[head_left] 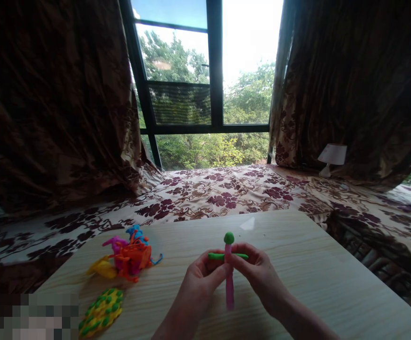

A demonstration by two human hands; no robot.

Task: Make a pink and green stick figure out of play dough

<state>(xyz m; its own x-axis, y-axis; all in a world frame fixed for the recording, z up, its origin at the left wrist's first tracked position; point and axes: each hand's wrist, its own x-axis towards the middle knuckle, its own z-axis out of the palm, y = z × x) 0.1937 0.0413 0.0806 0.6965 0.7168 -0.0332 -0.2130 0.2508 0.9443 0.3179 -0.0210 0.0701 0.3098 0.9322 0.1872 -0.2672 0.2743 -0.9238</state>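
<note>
1. The left hand (201, 281) has thumb and fingers closed on the pink stick (230, 290).
2. The right hand (260, 271) pinches it beside the green crossbar (216, 256).
3. A green cap (229, 237) tops the stick, held over the table (325, 283).
4. 1 yellow-green disc (102, 311) lies leftward, near a colourful heap (134, 259).

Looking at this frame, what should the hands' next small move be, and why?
Probably a gentle pinch where the green strip crosses the pink stick: the left hand and right hand both grip close to that crossing, and the strip sticks out on both sides, so pressing there would likely firm the join.
</note>
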